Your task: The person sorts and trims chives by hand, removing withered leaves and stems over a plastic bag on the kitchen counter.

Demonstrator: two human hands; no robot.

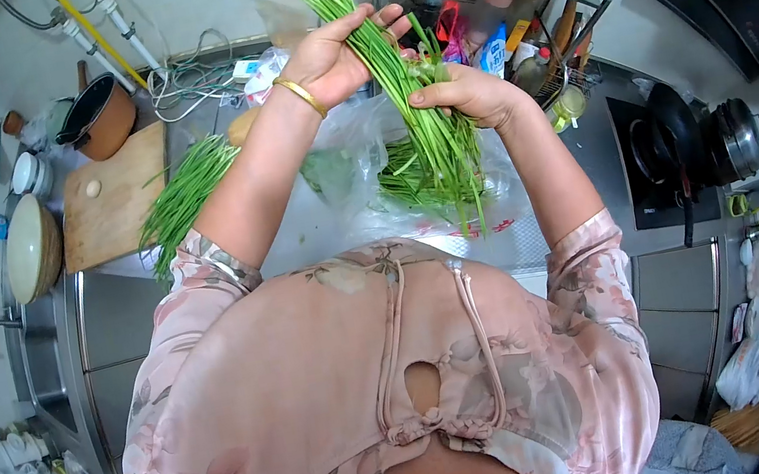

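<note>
Slanting from far left to near right, the held bunch of green stalks (405, 90) hangs in the air over the middle of the counter, and I read its long axis as a steep diagonal. Its paler ends point to the far left; its darker, looser ends droop toward the near side, slightly right, above a clear plastic bag (353, 145) with loose greens (402, 182) on it.

I see the left hand (335, 54) at the upper part of the bunch, palm turned up, the stalks crossing it. Its thumb lies along the stalks, and its fingers are fairly wide, reaching out past the far side of the bunch. A gold bangle (302, 96) circles that wrist.

I have the right hand (475, 96) lower down, closed more narrowly on the stalks, its thumb pressed across their front. Its other fingers are largely hidden from me, so I cannot tell how far they curl.

To the left, I find a second pile of stalks (197, 183) beside a wooden cutting board (118, 207), which holds a small pale round item (93, 188). A brown pot (108, 122) sits at the board's far edge.
</note>
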